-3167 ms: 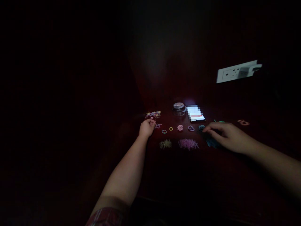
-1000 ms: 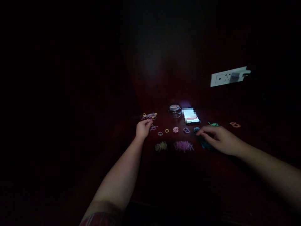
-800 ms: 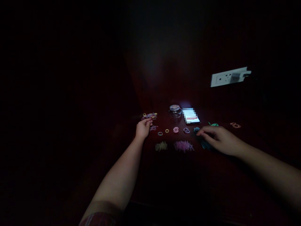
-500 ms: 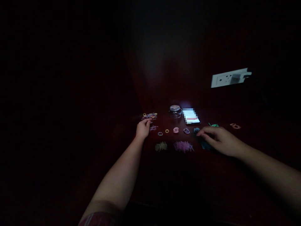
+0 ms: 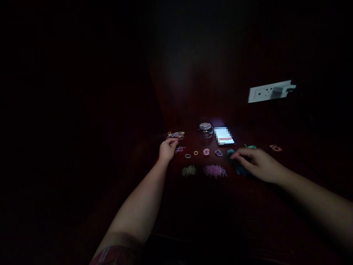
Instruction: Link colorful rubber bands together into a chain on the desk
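Pink bands (image 5: 208, 151) and purple bands (image 5: 218, 153) lie apart, probably keeping colours distinct, between the left hand (image 5: 167, 148) and right hand (image 5: 258, 163), whose grip I cannot discern.

We observe a dark reddish table (image 5: 193, 200) in low light. On it we find a phone (image 5: 224, 136), screen lit and contents pixelated. Just beside it, to the left, we record a clear jar (image 5: 205, 133) standing upright under a pale lid (image 5: 205, 126). On the dark wall (image 5: 190, 88) behind, we note a white socket plate (image 5: 258, 95), a plug (image 5: 278, 91) seated at its right.
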Demonstrator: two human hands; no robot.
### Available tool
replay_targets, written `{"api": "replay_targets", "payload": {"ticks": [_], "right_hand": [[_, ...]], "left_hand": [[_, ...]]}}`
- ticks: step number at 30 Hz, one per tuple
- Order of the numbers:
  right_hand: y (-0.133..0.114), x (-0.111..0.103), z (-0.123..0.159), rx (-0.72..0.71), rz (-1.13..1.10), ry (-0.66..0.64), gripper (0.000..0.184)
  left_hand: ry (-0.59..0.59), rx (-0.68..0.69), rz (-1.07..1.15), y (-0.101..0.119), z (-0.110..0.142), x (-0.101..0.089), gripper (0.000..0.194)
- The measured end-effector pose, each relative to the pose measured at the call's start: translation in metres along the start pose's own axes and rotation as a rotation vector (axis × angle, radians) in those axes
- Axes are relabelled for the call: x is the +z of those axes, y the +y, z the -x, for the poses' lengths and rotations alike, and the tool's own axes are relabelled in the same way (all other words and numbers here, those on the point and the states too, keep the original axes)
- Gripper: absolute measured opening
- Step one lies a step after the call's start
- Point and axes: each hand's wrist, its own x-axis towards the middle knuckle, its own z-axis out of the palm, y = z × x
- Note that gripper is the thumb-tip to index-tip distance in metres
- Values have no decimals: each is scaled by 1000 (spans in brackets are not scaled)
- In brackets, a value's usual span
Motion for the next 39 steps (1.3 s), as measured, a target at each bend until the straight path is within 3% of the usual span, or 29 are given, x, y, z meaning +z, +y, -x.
{"api": "replay_targets", "payload": {"ticks": [16,20,22,25,28,31,39], "right_hand": [[2,0,-1,-33,22,-21,26],[-4,0,-1,-64,42,-1,24],[-11,1,0,-92,37,37,21],[-23,5,1,-152,17,88,19],[-33,10,1,-215,-21,112,19],[-38,13,2,-240,-70,120,19],[-36,17,2,-196,-165,106,16]], "left_hand": [[3,21,112,-4,-3,3,16],[18,144,100,26,6,4,14],[-8,340,68,52,19,10,14],[-150,546,80,90,48,25,11],[-303,623,130,113,74,37,10],[-352,645,197,118,85,41,10],[-354,810,200,119,82,37,7]]}}
